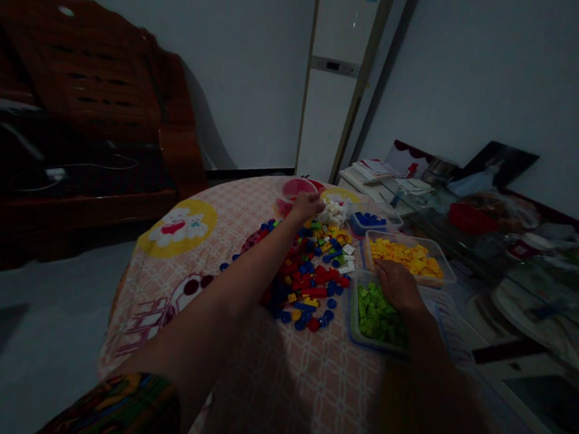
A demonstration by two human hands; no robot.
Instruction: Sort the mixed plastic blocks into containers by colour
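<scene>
My left hand [309, 206] reaches to the far side of the table, between a pink round container [299, 188] and a heap of white blocks [334, 212]. Its fingers are curled together; what they hold, if anything, is too dark to make out. My right hand [400, 287] is over a clear box of green blocks [378, 317], with its closed fingertips by the near wall of a box of yellow blocks [407, 256]. I cannot tell what is in them. Loose red, blue, yellow and green building blocks [308, 289] lie in a mixed pile below my left forearm.
Behind the yellow box stands a clear box with blue blocks [369, 220]. A patterned cloth [306, 392] covers the round table. To the right, a cluttered glass table holds a red bowl [472, 219] and a paper cup [530, 246]. A wooden bench [88, 94] stands at left.
</scene>
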